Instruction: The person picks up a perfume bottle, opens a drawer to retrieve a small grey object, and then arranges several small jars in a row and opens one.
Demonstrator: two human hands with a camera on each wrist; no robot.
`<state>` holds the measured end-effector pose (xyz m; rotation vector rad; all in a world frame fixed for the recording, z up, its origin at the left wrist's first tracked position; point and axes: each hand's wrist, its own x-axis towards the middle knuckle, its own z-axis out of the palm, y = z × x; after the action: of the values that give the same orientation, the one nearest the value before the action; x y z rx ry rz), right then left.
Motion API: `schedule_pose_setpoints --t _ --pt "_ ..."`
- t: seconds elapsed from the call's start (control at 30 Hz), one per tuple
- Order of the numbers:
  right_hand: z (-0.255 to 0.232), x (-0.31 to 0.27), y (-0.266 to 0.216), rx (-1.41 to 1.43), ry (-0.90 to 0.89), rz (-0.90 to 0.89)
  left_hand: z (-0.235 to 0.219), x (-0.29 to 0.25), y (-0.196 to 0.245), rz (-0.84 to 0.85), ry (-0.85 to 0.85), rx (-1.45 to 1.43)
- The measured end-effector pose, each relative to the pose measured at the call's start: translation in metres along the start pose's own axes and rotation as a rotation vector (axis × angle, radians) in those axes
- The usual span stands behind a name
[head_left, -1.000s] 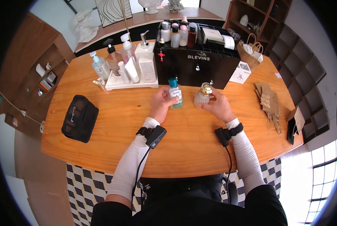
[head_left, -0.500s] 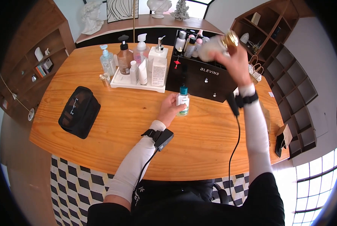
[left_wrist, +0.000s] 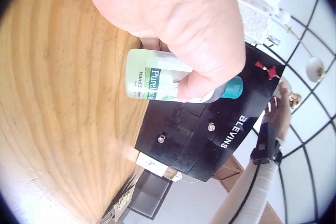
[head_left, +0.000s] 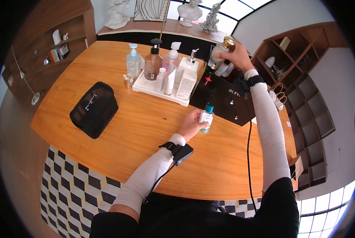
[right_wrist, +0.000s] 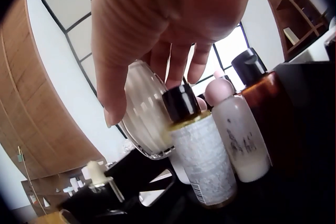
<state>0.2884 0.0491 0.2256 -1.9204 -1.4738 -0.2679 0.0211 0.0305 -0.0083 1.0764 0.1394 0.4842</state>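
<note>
My left hand [head_left: 190, 127] grips a small clear hand sanitizer bottle [left_wrist: 139, 74] with a teal cap, its thumb across the label. The bottle is upright at the tabletop, in front of the black organizer [head_left: 221, 93] marked BLEVINS. My right hand [head_left: 241, 58] holds a ribbed, frosted glass bottle [right_wrist: 144, 108] with a gold cap [head_left: 228, 41] over the organizer's open top. Close beside it in the right wrist view are a black-capped bottle with a white label [right_wrist: 205, 158], a bottle with a round pink cap [right_wrist: 244, 140] and a brown bottle [right_wrist: 265, 98].
A white tray [head_left: 145, 88] with pump bottles, a tube and a box stands left of the organizer. Left of the tray are a blue-pump bottle [head_left: 133, 65] and small gold-topped bottles [head_left: 127, 81]. A black mesh pouch [head_left: 94, 110] lies at the table's left.
My right hand has lifted the glass bottle from the tabletop up over the organizer's top, then leftward and down among its bottles. The left hand keeps holding the sanitizer bottle. The head view has turned.
</note>
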Motion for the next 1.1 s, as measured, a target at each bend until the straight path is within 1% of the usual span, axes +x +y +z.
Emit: schedule_pose_setpoints --t 0.03,0.07,0.13,0.27,0.33,0.37,0.4,0.43,0.47,0.57,0.63,0.7,0.77,0.8,0.83,0.9,0.97,1.03,1.07,1.1 --pt "0.005 0.002 0.008 0.037 -0.014 0.014 0.000 0.000 0.000 -0.017 -0.002 0.030" --pt "0.005 0.001 0.003 0.039 -0.020 0.009 0.000 0.000 0.000 -0.004 -0.008 0.009" --pt "0.000 -0.009 -0.014 -0.065 -0.090 0.073 0.000 0.000 0.000 0.003 -0.004 0.007" --pt "-0.001 -0.018 -0.031 -0.091 -0.137 0.050 0.000 0.000 -0.001 0.015 -0.013 -0.007" --pt "-0.004 -0.022 -0.042 -0.162 -0.173 0.023 -0.001 0.001 0.000 0.011 -0.017 0.005" --pt "-0.002 -0.022 -0.037 -0.164 -0.173 0.027 -0.001 0.001 0.000 0.009 -0.022 0.016" --pt "0.003 -0.019 -0.028 -0.175 -0.163 -0.020 0.000 0.001 -0.001 0.007 -0.025 0.015" --pt "0.008 -0.016 -0.019 -0.187 -0.153 -0.068 0.001 0.001 -0.002 0.036 -0.008 0.015" --pt "0.012 -0.015 -0.016 -0.134 -0.161 -0.084 0.001 0.002 -0.003 0.065 0.010 0.015" --pt "0.013 -0.014 -0.010 -0.169 -0.186 -0.041 0.000 0.003 -0.004 0.056 0.005 -0.001" --pt "0.011 -0.014 -0.010 -0.174 -0.184 -0.041 0.001 0.002 -0.002 0.047 0.010 0.006" --pt "0.007 -0.017 -0.019 -0.177 -0.182 -0.043 0.001 0.001 -0.001 0.038 0.017 0.016" --pt "-0.001 -0.019 -0.027 -0.131 -0.171 0.004 0.001 0.001 -0.002 0.041 0.010 0.007" --pt "-0.005 -0.019 -0.027 -0.125 -0.132 -0.010 0.000 0.002 -0.003 0.040 0.010 0.008" --pt "-0.007 -0.020 -0.027 -0.125 -0.131 -0.008 -0.001 0.003 -0.005 0.047 0.009 0.008" --pt "-0.012 -0.016 -0.021 -0.024 -0.127 -0.041 -0.001 0.004 -0.007 0.052 0.001 0.009" --pt "-0.018 -0.016 -0.019 -0.082 -0.140 -0.034 -0.002 0.004 -0.008 0.044 -0.001 0.010" --pt "-0.026 -0.019 -0.023 -0.169 -0.042 -0.116 0.000 0.003 -0.006 0.037 0.009 0.019" --pt "-0.031 -0.021 -0.027 -0.169 -0.037 -0.116 0.000 0.003 -0.005 0.032 0.024 0.025" --pt "-0.036 -0.024 -0.032 -0.162 0.008 -0.102 0.000 0.002 -0.003 0.033 0.023 0.027"
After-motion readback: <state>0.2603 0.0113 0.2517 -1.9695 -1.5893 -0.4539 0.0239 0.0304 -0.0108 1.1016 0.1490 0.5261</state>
